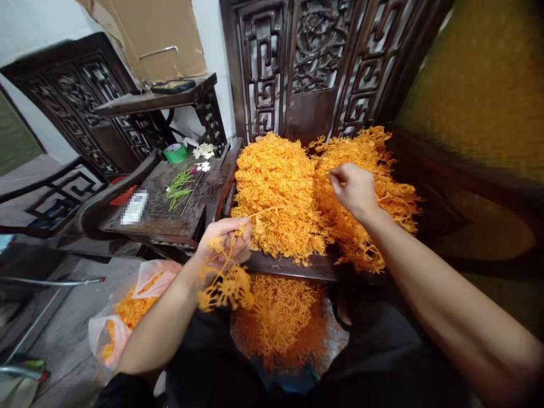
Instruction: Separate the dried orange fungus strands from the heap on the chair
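My left hand [229, 241] is closed on an orange strand [227, 266]; flower-like orange pieces hang below the fingers and a thin end points right over the left pile. Two heaps of orange strands lie side by side on a dark wooden seat: a dense left pile [276, 192] and a looser right pile [382, 192]. Over the right pile is my right hand [352, 187], its fingers pinched together; what they hold, if anything, is too small to make out. Below the seat edge, between the legs, more orange strands [280, 317] fill a bag.
At the left, a dark wooden chair [157, 226] bears green tape [175, 152], green stems [181, 187] and white flowers [203, 151]. A plastic bag [144, 283] with orange pieces sits on the floor. Behind stands a carved wooden backrest [312, 113].
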{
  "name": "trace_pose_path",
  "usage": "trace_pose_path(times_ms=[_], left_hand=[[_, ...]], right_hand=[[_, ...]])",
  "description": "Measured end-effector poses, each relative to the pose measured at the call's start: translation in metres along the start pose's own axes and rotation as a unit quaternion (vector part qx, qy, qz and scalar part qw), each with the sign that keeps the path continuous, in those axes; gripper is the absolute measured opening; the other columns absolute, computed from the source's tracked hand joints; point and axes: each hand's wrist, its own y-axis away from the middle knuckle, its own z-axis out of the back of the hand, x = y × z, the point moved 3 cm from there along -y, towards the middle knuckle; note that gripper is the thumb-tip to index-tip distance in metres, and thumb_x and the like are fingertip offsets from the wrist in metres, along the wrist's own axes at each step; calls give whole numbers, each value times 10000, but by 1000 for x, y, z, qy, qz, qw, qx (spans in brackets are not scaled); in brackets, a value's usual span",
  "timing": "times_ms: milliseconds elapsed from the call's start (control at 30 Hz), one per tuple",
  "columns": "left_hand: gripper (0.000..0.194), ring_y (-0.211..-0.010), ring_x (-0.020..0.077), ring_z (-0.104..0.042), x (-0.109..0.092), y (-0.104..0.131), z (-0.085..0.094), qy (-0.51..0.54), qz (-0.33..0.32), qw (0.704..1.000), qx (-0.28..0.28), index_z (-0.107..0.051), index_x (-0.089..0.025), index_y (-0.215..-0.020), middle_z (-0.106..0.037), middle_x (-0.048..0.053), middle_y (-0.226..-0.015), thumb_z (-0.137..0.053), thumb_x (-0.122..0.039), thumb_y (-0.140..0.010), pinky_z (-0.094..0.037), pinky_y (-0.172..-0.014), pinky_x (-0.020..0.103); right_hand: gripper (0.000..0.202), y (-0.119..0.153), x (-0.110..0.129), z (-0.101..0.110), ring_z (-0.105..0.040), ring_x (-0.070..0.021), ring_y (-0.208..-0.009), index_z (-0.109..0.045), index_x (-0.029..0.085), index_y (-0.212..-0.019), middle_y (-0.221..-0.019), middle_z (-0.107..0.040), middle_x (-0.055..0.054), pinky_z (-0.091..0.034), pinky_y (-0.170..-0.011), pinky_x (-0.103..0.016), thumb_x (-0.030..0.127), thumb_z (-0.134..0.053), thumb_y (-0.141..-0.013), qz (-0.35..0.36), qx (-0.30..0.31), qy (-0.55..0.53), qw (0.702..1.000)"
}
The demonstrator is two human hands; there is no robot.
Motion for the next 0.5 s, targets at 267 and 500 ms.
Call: trace_pose_path(times_ms=[267,500], left_hand=[[606,-306,105,-324,2,-18,-1,65,-50,997,-3,-592,-160,-629,-392,-4,-413,-186,-272,-1064,-328,-361,212],[556,-292,94,-291,15,-29,-4,58,-66,996,-5,-603,-161,-667,-392,-14,-393,-236,-284,-1065,-299,-369,215]], right_hand=[[645,11,81,-16,-460,-303,-1441,-545,216,-1417,-1581,-462,-130,-383,-1209,-510,298,-735,-806,66,164,-196,965],[361,37,150,-25,-652,-173,-732,-693,216,-960,-829,-706,-47,-542,-743,-322,454,-432,-1039,105,238,-284,923]])
